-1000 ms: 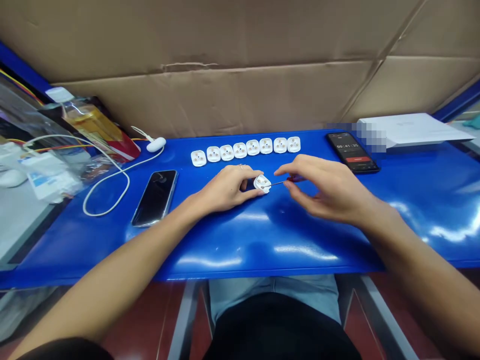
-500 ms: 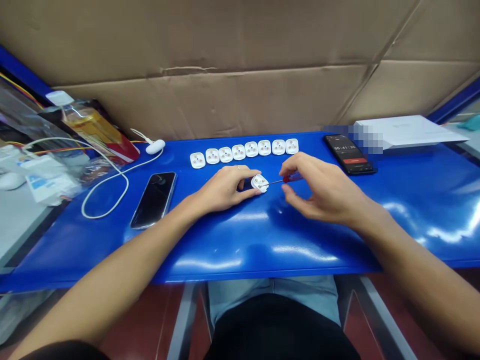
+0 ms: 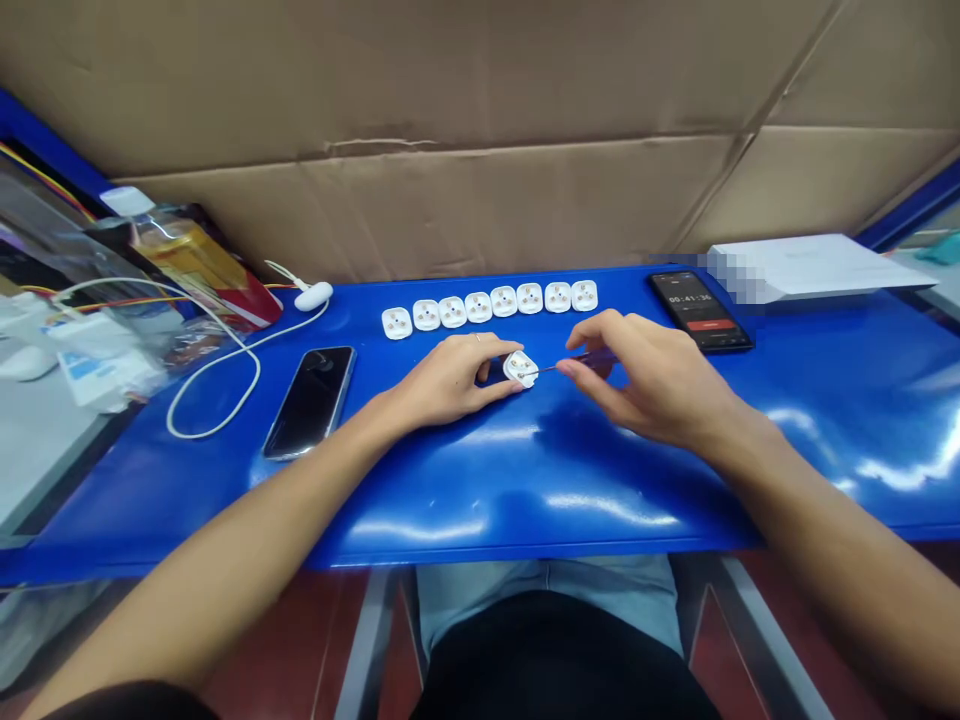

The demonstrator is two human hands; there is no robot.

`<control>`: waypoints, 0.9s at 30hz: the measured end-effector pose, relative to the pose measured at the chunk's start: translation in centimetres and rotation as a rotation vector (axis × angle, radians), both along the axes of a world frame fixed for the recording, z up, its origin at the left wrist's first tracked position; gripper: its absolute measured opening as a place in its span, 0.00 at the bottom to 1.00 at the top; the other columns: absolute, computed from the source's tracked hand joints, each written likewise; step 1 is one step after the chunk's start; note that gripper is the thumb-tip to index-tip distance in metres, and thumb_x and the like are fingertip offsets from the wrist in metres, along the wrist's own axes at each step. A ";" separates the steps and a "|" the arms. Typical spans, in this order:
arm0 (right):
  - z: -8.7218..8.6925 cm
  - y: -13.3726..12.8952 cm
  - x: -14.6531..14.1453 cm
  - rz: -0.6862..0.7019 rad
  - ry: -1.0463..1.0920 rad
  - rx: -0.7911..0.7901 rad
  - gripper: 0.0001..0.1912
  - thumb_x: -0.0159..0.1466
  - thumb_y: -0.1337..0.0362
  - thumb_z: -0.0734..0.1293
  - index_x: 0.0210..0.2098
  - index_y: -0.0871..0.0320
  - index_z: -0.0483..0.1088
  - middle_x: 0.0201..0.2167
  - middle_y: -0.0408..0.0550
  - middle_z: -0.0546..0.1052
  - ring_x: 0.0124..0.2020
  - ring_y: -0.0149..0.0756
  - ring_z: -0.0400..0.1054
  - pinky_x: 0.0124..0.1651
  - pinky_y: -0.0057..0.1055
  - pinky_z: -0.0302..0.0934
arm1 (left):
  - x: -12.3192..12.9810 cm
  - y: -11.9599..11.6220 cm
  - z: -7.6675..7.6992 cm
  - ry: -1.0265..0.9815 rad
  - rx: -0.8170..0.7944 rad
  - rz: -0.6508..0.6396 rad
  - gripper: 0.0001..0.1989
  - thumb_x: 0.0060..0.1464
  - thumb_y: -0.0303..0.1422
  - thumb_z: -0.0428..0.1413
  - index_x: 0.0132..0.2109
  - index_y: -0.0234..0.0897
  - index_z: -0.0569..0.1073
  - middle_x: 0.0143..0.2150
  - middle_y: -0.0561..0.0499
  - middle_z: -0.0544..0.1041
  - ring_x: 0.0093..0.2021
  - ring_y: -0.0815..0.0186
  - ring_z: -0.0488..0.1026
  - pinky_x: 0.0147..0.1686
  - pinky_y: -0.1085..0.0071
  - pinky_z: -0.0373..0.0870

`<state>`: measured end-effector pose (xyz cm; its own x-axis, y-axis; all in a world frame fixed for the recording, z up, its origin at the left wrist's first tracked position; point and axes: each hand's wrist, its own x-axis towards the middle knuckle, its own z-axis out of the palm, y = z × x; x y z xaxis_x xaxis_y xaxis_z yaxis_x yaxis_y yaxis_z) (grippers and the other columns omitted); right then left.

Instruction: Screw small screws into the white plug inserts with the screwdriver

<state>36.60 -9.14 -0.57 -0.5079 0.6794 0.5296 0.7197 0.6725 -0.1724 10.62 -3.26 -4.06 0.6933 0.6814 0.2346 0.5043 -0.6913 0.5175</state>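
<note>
My left hand (image 3: 461, 378) pinches a small white plastic plug part (image 3: 520, 368) with metal fittings between thumb and fingers, low over the blue table. From the right, my right hand (image 3: 637, 375) grips a screwdriver (image 3: 546, 369) by its handle, which my fingers mostly cover. The thin shaft lies nearly level, its tip at the metal fittings of the held part. Behind my hands, a row of several similar white plug parts (image 3: 478, 307) with metal fittings runs along the back of the table.
A dark phone (image 3: 311, 402) and a white cable (image 3: 244, 345) lie left, with a bottle (image 3: 169, 235) farther back. Rightward are a phone showing a timer (image 3: 699, 310) and a white box (image 3: 817, 265). A cardboard wall (image 3: 465, 200) stands behind the blue table (image 3: 480, 500).
My right thumb and fingers have closed in around the screwdriver handle, covering more of it. My left hand and the plug part stay in place.
</note>
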 end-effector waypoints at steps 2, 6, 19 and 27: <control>0.0 0.0 0.0 0.033 0.006 0.016 0.03 0.72 0.64 0.64 0.44 0.56 0.69 0.35 0.49 0.78 0.34 0.43 0.75 0.40 0.39 0.67 | 0.0 0.0 0.0 0.005 -0.001 0.000 0.22 0.66 0.45 0.62 0.60 0.39 0.79 0.34 0.51 0.75 0.33 0.65 0.70 0.36 0.69 0.62; 0.4 -0.1 -0.1 0.124 0.045 -0.046 0.10 0.65 0.72 0.64 0.45 0.56 0.68 0.41 0.52 0.78 0.42 0.45 0.75 0.45 0.40 0.69 | 0.0 0.0 0.1 0.016 -0.007 0.007 0.21 0.65 0.44 0.63 0.60 0.39 0.79 0.35 0.51 0.76 0.33 0.65 0.70 0.35 0.69 0.62; 0.5 -0.1 -0.2 0.130 0.014 -0.010 0.08 0.69 0.69 0.62 0.48 0.58 0.68 0.44 0.56 0.77 0.44 0.47 0.75 0.46 0.42 0.71 | 0.0 0.0 0.2 0.016 -0.017 0.007 0.21 0.65 0.45 0.62 0.60 0.39 0.79 0.35 0.51 0.77 0.33 0.65 0.70 0.35 0.69 0.62; 0.1 0.0 0.1 0.018 0.004 -0.016 0.05 0.72 0.65 0.63 0.48 0.55 0.68 0.37 0.50 0.79 0.36 0.44 0.77 0.40 0.39 0.71 | -0.1 0.0 0.0 0.011 -0.004 0.009 0.22 0.65 0.45 0.62 0.60 0.38 0.79 0.35 0.52 0.76 0.33 0.65 0.70 0.36 0.69 0.63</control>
<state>36.66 -9.18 -0.46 -0.5177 0.6787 0.5209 0.7070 0.6823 -0.1862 10.56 -3.22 -4.10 0.6898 0.6885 0.2241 0.5164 -0.6848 0.5143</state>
